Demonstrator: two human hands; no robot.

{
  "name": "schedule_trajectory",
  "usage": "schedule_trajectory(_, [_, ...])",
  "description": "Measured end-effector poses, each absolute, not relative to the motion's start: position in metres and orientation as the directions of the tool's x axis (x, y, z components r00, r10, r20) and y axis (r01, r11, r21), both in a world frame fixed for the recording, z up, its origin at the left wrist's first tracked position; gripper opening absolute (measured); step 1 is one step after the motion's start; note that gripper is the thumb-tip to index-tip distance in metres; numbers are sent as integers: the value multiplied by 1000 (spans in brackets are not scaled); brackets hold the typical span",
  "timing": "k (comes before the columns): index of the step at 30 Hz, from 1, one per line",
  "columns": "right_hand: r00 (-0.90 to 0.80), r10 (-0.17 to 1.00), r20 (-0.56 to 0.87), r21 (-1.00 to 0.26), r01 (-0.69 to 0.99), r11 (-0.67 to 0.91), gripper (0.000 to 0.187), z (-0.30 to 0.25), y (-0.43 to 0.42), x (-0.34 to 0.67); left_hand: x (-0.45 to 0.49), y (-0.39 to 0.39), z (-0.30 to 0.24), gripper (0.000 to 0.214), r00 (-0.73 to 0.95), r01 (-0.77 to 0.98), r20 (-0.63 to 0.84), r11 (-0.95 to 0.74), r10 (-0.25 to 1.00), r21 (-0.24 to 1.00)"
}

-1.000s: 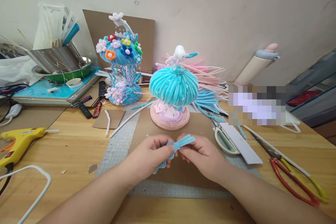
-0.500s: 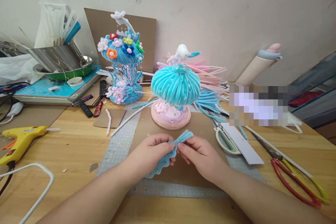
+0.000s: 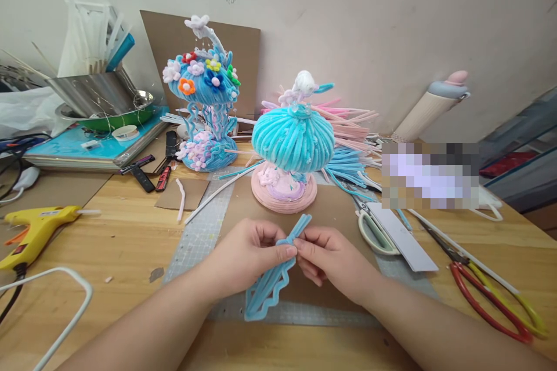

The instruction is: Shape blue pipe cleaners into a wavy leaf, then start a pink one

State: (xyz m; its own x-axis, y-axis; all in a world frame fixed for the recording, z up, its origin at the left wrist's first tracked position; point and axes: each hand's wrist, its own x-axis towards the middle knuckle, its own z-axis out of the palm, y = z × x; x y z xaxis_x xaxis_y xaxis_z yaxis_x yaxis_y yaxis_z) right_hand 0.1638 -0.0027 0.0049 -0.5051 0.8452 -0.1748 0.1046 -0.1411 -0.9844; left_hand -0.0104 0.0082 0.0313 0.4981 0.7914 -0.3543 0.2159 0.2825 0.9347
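Between my two hands is a bundle of light-blue pipe cleaners point(image 3: 266, 295), partly wavy, with short straight ends poking up past my fingers. My left hand point(image 3: 252, 252) pinches the bundle near its narrow neck, thumb on top. Close beside it, the fingertips of my right hand point(image 3: 328, 252) are closed on the same neck from the right. Just beyond my hands stands a turquoise pipe-cleaner dome point(image 3: 292, 139) over a round pink base point(image 3: 287, 203). Fingers hide part of the bundle's neck.
A flower-covered blue mushroom-like model point(image 3: 202, 93) stands back left. A yellow glue gun point(image 3: 41, 232) lies left. On the right are pale-green-handled scissors point(image 3: 376, 235), red-and-yellow-handled scissors point(image 3: 491, 295) and a white card point(image 3: 404, 237). Loose blue pipe cleaners point(image 3: 346, 165) lie behind the dome.
The blue bundle has turned in my fingers; its wavy lower part now hangs lower and shows more openly, and its short ends point more upward. Both hands keep their pinch.
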Motion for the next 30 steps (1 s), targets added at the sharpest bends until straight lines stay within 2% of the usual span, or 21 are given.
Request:
schedule_trajectory(2, [-488, 865, -118, -982, 189, -27, 31, 9, -5, 163, -8, 8, 31, 28, 479, 176, -344, 296, 807, 939])
schedule_trajectory(4, [-480, 877, 20, -920, 336, 205, 25, 13, -8, 163, -6, 7, 30, 29, 464, 134, -349, 325, 814, 936])
schedule_trajectory(6, [-507, 849, 147, -777, 472, 416, 20, 16, -9, 165, -5, 7, 28, 29, 443, 117, -363, 349, 820, 930])
schedule_trajectory(8, [-549, 803, 231, -606, 564, 561, 18, 17, -10, 167, -5, 8, 27, 28, 424, 120, -370, 353, 827, 928])
schedule_trajectory(13, [-664, 628, 406, -147, 631, 762, 18, 14, -10, 174, -5, 9, 25, 26, 420, 113, -400, 391, 814, 914])
schedule_trajectory(15, [-710, 551, 438, -24, 604, 797, 17, 17, -9, 178, -5, 10, 24, 27, 441, 111, -441, 440, 782, 891])
schedule_trajectory(17, [-745, 479, 464, 34, 555, 831, 15, 21, -6, 182, -7, 10, 24, 28, 468, 129, -469, 466, 749, 875])
schedule_trajectory(20, [-774, 373, 511, 58, 464, 884, 12, 26, -2, 186, -11, 10, 23, 28, 527, 158, -490, 487, 694, 859])
schedule_trajectory(22, [-786, 350, 509, 22, 419, 908, 12, 27, -1, 186, -13, 10, 23, 26, 567, 150, -507, 523, 650, 839])
schedule_trajectory(24, [-782, 391, 485, -101, 394, 913, 11, 27, 0, 186, -14, 11, 23, 23, 599, 132, -527, 574, 603, 808])
schedule_trajectory(27, [-743, 486, 460, -357, 346, 867, 10, 24, 1, 185, -14, 11, 23, 19, 634, 108, -548, 640, 545, 761])
schedule_trajectory(30, [-714, 519, 470, -463, 301, 833, 17, 21, 2, 186, -14, 11, 22, 16, 663, 76, -548, 682, 510, 727])
